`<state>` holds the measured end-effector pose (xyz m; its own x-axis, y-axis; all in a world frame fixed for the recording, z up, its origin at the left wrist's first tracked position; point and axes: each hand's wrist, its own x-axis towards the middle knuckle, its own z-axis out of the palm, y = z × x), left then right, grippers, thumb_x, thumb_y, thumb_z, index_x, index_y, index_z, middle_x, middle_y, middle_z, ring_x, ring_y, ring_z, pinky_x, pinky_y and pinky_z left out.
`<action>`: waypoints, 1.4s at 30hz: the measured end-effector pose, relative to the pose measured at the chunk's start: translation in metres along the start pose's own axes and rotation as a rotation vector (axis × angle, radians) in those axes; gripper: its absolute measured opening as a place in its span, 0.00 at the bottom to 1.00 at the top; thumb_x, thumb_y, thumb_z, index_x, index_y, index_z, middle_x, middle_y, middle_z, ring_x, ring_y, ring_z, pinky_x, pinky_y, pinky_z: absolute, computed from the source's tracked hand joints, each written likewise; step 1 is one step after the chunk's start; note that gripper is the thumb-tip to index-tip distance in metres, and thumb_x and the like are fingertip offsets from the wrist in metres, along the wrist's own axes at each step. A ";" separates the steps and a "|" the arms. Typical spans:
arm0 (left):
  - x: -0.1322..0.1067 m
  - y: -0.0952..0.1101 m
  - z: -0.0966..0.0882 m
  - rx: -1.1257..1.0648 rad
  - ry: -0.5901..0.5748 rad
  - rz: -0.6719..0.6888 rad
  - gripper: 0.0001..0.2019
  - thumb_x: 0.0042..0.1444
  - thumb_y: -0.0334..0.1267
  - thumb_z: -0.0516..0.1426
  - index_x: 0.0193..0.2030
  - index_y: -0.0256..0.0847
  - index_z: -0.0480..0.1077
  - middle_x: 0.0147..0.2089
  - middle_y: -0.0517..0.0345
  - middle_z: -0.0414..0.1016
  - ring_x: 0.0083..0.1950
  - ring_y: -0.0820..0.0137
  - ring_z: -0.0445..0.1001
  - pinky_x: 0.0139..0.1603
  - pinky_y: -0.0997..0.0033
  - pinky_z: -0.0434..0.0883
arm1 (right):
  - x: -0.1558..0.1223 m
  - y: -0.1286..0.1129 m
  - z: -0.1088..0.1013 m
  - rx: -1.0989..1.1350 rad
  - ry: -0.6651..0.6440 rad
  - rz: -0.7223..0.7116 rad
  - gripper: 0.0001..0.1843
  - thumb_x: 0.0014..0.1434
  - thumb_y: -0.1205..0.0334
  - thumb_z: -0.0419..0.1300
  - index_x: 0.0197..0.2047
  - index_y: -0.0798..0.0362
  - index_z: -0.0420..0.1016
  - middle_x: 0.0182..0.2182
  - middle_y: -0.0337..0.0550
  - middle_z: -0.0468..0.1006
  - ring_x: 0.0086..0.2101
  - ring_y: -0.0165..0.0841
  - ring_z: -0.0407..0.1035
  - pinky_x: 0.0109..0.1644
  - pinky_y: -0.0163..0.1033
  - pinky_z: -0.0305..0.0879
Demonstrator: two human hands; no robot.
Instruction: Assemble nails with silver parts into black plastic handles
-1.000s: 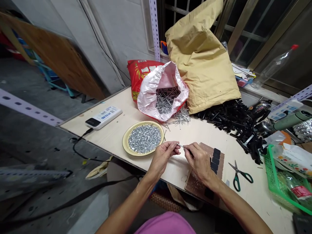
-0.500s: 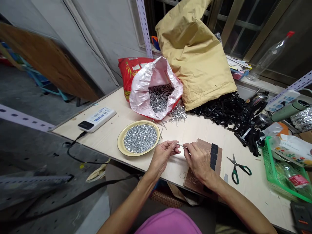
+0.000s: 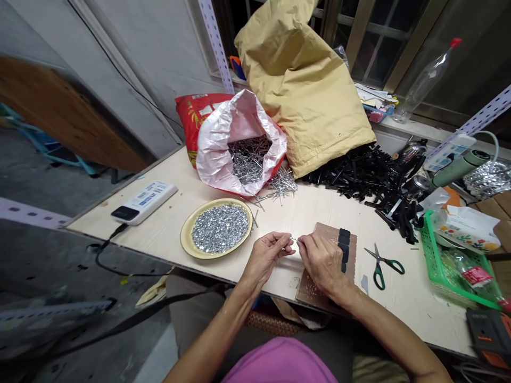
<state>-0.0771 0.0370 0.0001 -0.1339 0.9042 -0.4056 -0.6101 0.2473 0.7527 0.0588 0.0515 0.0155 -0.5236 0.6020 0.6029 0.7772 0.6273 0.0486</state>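
Between my two hands, over the table's front part, is a thin metal pin [image 3: 294, 239]. My left hand [image 3: 266, 256] pinches one end with thumb and fingertips. My right hand [image 3: 321, 263] is closed at the other end; its fingertips partly hide what it grips. Under and beside the right hand lies a brown board [image 3: 350, 263] with several black rounded pieces [image 3: 344, 246] in a row. Left of my hands stands a yellowish dish [image 3: 187, 246] full of small shiny metal pieces [image 3: 220, 229]. Behind it, an open red and white bag [image 3: 207, 159] spills similar metal pins [image 3: 282, 183].
Green-handled scissors [image 3: 384, 263] lie right of the board. A green basket [image 3: 435, 266] holds packaging at the right edge. Black strip-like parts [image 3: 363, 173] are heaped below a large tan paper bag [image 3: 303, 96]. A white power bank [image 3: 144, 202] with a cable lies at left.
The view has shifted a little, so the table's things sit further left. Both hands keep the pin between them and have drawn slightly closer together.
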 end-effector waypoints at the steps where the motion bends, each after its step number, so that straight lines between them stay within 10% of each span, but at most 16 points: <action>1: 0.000 0.000 0.000 0.016 -0.005 0.002 0.22 0.24 0.46 0.71 0.23 0.33 0.72 0.19 0.62 0.72 0.21 0.78 0.68 0.28 0.74 0.73 | -0.001 0.001 -0.001 0.001 -0.009 -0.004 0.15 0.65 0.65 0.49 0.28 0.53 0.69 0.22 0.38 0.72 0.23 0.28 0.63 0.30 0.35 0.50; 8: 0.001 0.000 -0.005 0.178 -0.067 0.007 0.20 0.26 0.47 0.70 0.23 0.34 0.72 0.20 0.61 0.73 0.20 0.77 0.68 0.27 0.73 0.72 | -0.009 0.009 -0.007 0.259 -0.282 0.161 0.11 0.65 0.63 0.49 0.35 0.52 0.71 0.28 0.38 0.77 0.25 0.27 0.69 0.26 0.33 0.53; 42: 0.003 -0.002 -0.006 0.312 -0.110 0.016 0.17 0.31 0.47 0.69 0.23 0.36 0.74 0.21 0.59 0.74 0.21 0.75 0.69 0.28 0.74 0.69 | -0.019 0.018 0.000 0.293 -0.337 0.117 0.08 0.64 0.62 0.52 0.39 0.54 0.71 0.33 0.41 0.75 0.28 0.28 0.69 0.27 0.32 0.57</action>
<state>-0.0812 0.0373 -0.0059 -0.0459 0.9369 -0.3465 -0.3380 0.3118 0.8880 0.0831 0.0510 0.0050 -0.5602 0.7736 0.2963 0.7316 0.6298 -0.2611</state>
